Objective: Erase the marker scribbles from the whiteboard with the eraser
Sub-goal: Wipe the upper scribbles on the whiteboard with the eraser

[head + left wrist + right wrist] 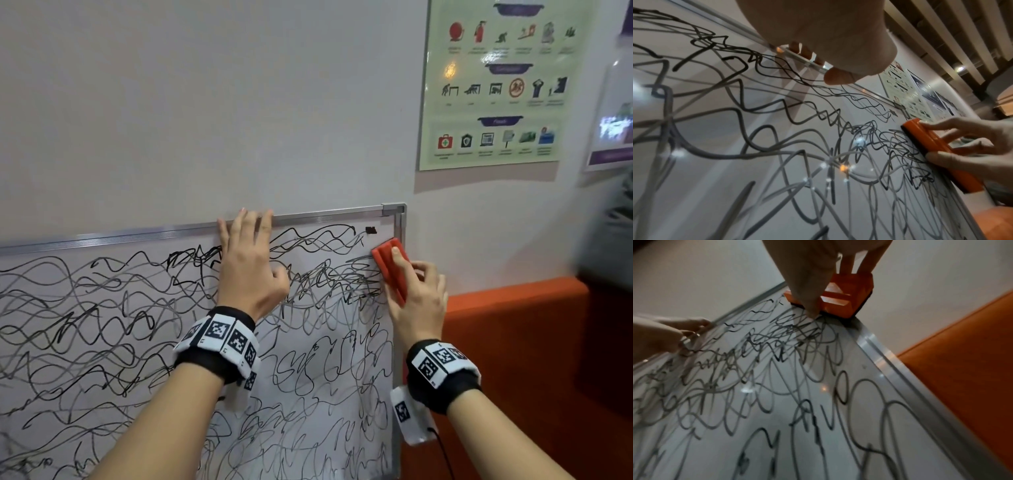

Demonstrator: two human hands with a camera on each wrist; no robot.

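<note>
A person's right hand [416, 294] grips a red-orange plastic block eraser [390, 265], thumb on one long side and fingers on the other, and holds its dark felt face flat against the aluminium-framed white whiteboard [399, 308] at right of centre in the head view, just inside the board's upper right corner. The left hand [251, 263], fingers straight and hooked over the top rail at frame centre, holds nothing and steadies the board. Black and grey marker scribbles [102, 308] cover nearly the whole surface, so the wiping has barely begun. Done well, the stroke would keep the felt fully flat, press evenly, run in overlapping passes leftward from the corner, and the bracing hand would shift clear as the eraser nears it.
</note>
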